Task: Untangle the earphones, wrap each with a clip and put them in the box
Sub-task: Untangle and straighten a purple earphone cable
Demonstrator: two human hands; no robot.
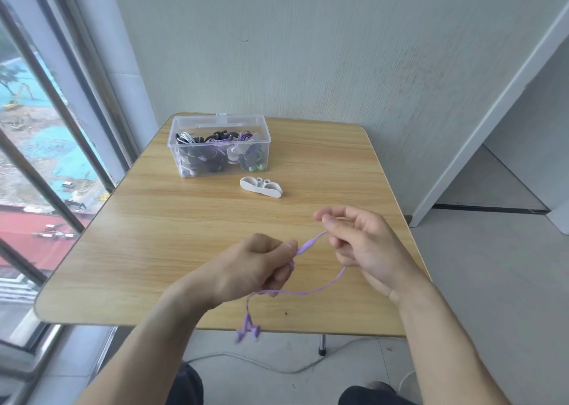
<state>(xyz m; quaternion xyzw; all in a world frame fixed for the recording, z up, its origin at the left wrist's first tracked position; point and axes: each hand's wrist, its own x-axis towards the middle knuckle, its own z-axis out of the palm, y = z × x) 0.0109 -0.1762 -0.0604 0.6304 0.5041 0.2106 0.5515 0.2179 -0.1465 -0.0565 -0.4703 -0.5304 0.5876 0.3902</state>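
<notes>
A purple earphone cable (311, 291) stretches between my two hands above the wooden table (191, 229). My left hand (255, 264) grips the cable in a curled fist, and the two purple earbuds (248, 330) dangle below it past the table's front edge. My right hand (360, 244) pinches the cable's other end between thumb and fingers, near the inline remote (306, 246). A white cable clip (261, 186) lies on the table beyond my hands. Behind it stands the clear plastic box (219, 146), open, holding several wrapped earphones.
The table stands against a pale wall, with a window and its dark frame (61, 112) along the left. A white cord (261, 364) trails on the floor under the table's front edge. My knees show at the bottom.
</notes>
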